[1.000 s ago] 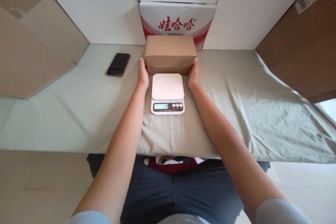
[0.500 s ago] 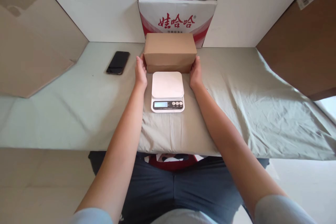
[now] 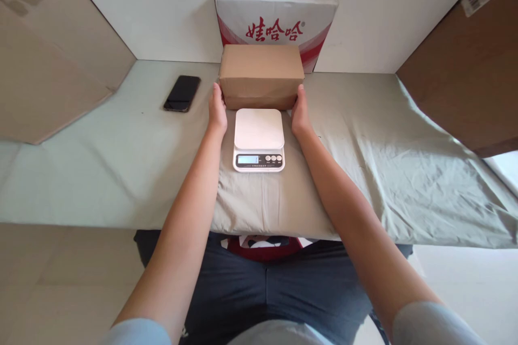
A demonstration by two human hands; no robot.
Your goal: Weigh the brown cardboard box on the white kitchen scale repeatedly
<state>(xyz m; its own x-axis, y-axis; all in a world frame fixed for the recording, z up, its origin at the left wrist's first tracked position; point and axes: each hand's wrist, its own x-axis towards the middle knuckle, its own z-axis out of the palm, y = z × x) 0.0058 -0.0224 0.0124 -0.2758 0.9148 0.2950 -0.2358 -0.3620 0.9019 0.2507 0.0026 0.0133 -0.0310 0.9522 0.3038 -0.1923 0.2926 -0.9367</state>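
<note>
A brown cardboard box (image 3: 261,89) is gripped between my two hands, just behind the kitchen scale. My left hand (image 3: 217,110) presses on its left end, and my right hand (image 3: 300,110) on its right end; some fingers are hidden behind the box. The white digital scale (image 3: 259,129) lies flat in front of the box, between my wrists. Its display is lit, but the reading is too small to make out. Nothing rests on its platform. Whether the underside of the box touches the cloth I cannot tell.
A black phone (image 3: 182,93) lies on the pale green cloth (image 3: 121,172) at the left. Large cardboard boxes (image 3: 52,64) (image 3: 465,75) flank the table. Behind stand white panels and a white carton (image 3: 275,11) with red lettering.
The cardboard box has risen slightly between my hands and now covers the small print on the carton behind. The scale and phone have stayed in place; the camera view has shifted a little.
</note>
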